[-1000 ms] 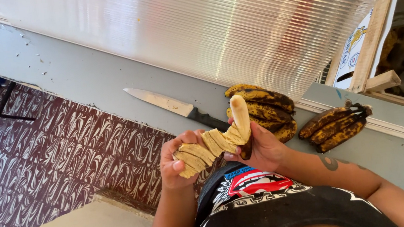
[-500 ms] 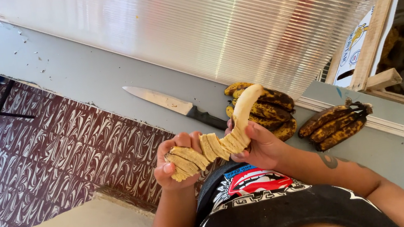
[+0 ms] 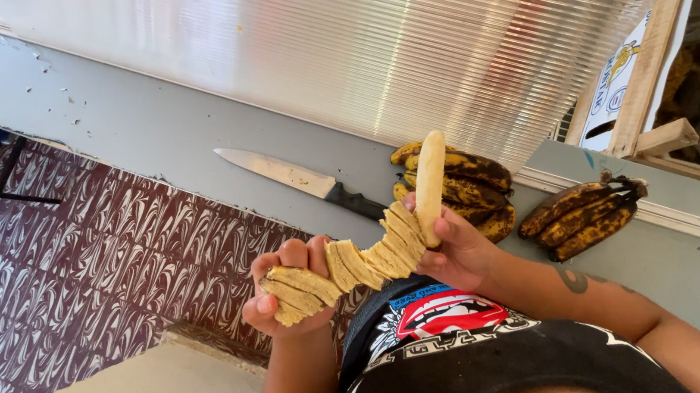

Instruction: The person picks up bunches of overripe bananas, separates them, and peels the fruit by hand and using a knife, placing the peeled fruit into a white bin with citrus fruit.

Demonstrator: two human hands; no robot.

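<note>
Fingers of the left hand (image 3: 284, 294) curl shut around the lower end of a fan of thin pale banana slices (image 3: 349, 266); thumb pressed on the cut faces. Fingers of the right hand (image 3: 457, 250) closed round the upper end, where the slices meet a peeled whole banana (image 3: 429, 184) standing upright. The slice stack sags in a shallow arc between the two hands, held in the air above the person's chest, clear of the grey counter (image 3: 145, 140).

Judgement: the slices look soft and only loosely stacked. A light, even grip at both ends, with the hands kept close enough to support the sag, should keep the fan from breaking or slipping.

Pose: both forearms rise from the bottom of the view, wrists bent inward, palms facing each other.

On the counter beyond: a long knife (image 3: 301, 180) lying flat, a bunch of dark-spotted bananas (image 3: 474, 183) just behind the right hand, a second bunch (image 3: 582, 217) well to the right.
</note>
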